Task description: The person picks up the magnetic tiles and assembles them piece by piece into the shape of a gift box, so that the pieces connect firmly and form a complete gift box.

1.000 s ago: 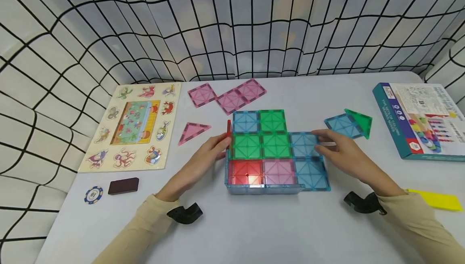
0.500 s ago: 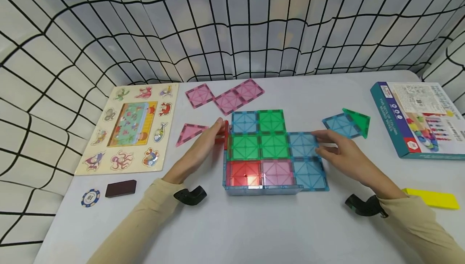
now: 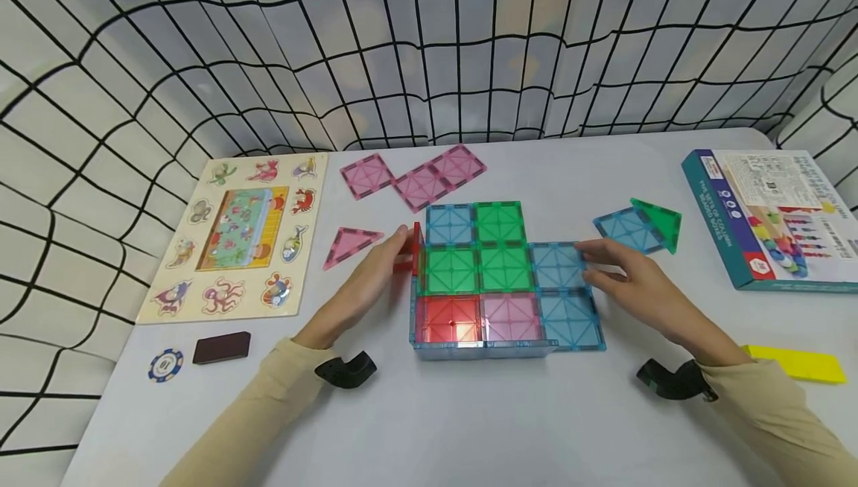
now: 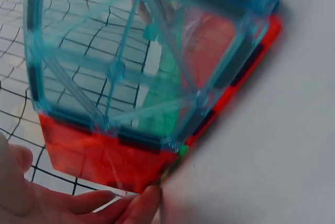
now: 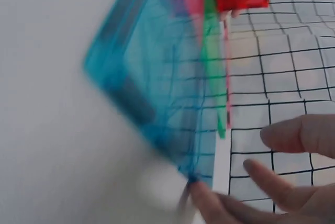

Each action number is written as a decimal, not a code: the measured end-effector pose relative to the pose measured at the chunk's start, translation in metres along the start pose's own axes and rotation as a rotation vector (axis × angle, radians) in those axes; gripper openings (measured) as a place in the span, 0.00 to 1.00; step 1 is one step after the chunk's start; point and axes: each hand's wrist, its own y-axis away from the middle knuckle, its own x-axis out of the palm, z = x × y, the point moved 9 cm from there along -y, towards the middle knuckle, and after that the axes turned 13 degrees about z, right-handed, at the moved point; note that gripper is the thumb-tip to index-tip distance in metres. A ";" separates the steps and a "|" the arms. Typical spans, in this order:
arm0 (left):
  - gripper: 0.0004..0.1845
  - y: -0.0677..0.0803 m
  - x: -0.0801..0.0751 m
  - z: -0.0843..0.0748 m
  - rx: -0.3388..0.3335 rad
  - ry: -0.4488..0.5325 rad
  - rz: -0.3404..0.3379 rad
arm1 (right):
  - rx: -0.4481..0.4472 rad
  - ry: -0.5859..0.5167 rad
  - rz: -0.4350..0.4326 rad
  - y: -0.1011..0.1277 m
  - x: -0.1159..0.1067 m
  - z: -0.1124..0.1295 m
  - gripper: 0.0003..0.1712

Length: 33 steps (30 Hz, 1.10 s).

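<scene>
Both arms are covered by long sleeves of a plain beige, soft-looking fabric that end at the wrists. A small black curved device with a matte finish is worn at each wrist, one by the left hand (image 3: 365, 290) and one by the right hand (image 3: 643, 286). Both hands are bare, without rings or gloves.

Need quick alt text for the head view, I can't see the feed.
Left hand holds an upright red tile at the left edge of a flat tile grid on the table; right hand touches its blue right side.
</scene>
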 end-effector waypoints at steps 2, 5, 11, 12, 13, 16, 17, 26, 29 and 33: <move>0.38 0.006 0.006 -0.003 0.019 -0.029 0.011 | 0.021 -0.050 0.013 0.003 0.001 -0.003 0.28; 0.37 0.019 0.014 -0.015 0.089 -0.155 0.002 | 0.028 -0.189 0.051 0.007 0.000 -0.008 0.30; 0.36 0.050 0.034 -0.069 0.415 -0.644 -0.054 | 0.069 -0.569 0.113 0.010 -0.005 -0.025 0.34; 0.35 0.052 0.041 -0.076 0.451 -0.716 -0.032 | 0.079 -0.603 0.114 0.010 -0.006 -0.028 0.35; 0.35 0.054 0.050 -0.082 0.469 -0.778 0.009 | 0.084 -0.628 0.117 0.010 -0.007 -0.031 0.35; 0.35 0.051 0.081 -0.085 0.452 -0.935 0.194 | 0.091 -0.702 0.124 0.010 -0.006 -0.036 0.35; 0.36 0.050 0.089 -0.082 0.432 -0.982 0.246 | 0.088 -0.736 0.130 0.010 -0.006 -0.037 0.35; 0.36 0.044 0.041 -0.075 0.353 -0.677 -0.120 | 0.033 -1.012 0.167 0.008 -0.001 -0.034 0.40; 0.35 0.034 0.015 -0.048 0.195 -0.348 -0.138 | 0.047 -0.937 0.156 0.009 0.001 -0.032 0.39; 0.35 0.024 0.009 -0.017 0.050 -0.088 -0.018 | 0.068 -0.815 0.146 0.011 0.002 -0.029 0.37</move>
